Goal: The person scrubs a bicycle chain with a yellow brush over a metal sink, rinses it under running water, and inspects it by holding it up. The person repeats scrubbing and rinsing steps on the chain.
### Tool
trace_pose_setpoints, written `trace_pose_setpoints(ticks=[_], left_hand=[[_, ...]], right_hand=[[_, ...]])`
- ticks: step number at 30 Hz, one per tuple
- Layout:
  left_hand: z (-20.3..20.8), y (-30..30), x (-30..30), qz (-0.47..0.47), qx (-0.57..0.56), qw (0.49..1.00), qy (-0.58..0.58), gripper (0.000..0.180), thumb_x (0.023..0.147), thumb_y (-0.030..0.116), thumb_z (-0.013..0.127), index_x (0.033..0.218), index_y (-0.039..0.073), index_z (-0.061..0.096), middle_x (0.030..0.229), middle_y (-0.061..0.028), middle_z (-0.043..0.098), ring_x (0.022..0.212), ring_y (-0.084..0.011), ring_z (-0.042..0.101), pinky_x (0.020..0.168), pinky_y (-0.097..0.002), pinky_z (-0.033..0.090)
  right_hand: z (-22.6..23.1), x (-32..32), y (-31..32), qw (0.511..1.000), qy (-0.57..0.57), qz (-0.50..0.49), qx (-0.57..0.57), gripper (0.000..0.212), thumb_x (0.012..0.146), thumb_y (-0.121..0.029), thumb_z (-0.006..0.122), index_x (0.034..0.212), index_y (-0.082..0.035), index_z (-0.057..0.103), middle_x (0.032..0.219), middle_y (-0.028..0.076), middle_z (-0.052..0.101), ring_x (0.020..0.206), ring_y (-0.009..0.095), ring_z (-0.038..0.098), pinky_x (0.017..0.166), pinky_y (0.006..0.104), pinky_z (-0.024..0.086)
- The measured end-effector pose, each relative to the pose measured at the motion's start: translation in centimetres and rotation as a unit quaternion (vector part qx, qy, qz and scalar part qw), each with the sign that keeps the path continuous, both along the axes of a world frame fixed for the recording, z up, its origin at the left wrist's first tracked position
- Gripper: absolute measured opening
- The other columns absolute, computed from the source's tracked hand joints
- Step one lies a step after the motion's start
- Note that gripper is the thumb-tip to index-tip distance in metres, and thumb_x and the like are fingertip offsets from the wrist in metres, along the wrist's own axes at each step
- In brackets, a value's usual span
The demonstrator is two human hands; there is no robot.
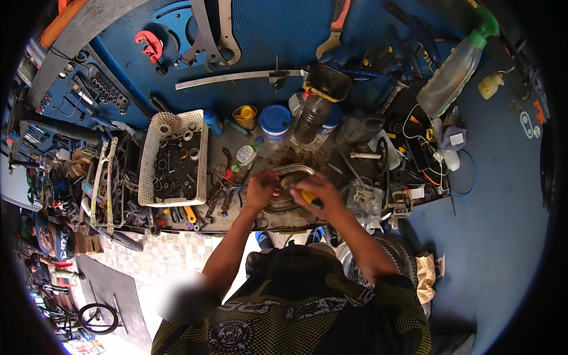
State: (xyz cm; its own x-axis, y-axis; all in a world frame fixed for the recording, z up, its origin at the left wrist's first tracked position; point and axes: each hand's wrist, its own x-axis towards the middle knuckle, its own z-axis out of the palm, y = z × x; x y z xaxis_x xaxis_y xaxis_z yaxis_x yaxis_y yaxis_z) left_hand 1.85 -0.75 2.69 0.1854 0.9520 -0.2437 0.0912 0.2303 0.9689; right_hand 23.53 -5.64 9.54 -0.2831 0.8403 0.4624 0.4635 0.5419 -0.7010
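Over a shallow metal pan at the bench's front edge, my two hands work close together. My right hand is wrapped around a tool with a yellow and black handle; its working end is blurred near my left fingers. My left hand is closed, its fingertips pinched over the pan. What small part it holds is too hidden to name. Just behind the pan, the bench top carries a dark, wet-looking stain.
Left of my hands lie a bike chain and a white basket of small metal parts. A blue tub and a dark bottle stand behind. At right are a clear plastic bag and a hanging spray bottle.
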Motion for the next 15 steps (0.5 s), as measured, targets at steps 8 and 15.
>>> trace_pose_setpoints(ticks=[8, 15], left_hand=[[-0.6, -0.2, -0.2, 0.008, -0.001, 1.000, 0.003, 0.025, 0.100, 0.002, 0.059, 0.120, 0.000, 0.074, 0.095, -0.0066, 0.075, 0.077, -0.0115, 0.069, 0.067, -0.0272, 0.059], [-1.5, -0.3, -0.6, 0.016, -0.046, 0.997, -0.063, 0.027, 0.104, 0.003, 0.057, 0.126, -0.003, 0.071, 0.100, -0.0101, 0.073, 0.084, -0.0183, 0.075, 0.067, -0.0315, 0.065]], right_hand=[[0.8, 0.4, -0.1, 0.997, -0.006, 0.078, 0.004, 0.014, 0.091, -0.013, 0.081, 0.102, -0.006, 0.075, 0.095, 0.011, 0.075, 0.087, 0.032, 0.069, 0.082, 0.0420, 0.051], [-2.8, 2.0, 0.2, 0.982, -0.023, -0.095, -0.161, 0.023, 0.094, -0.029, 0.079, 0.111, -0.013, 0.078, 0.103, 0.014, 0.078, 0.094, 0.035, 0.074, 0.089, 0.0420, 0.056]])
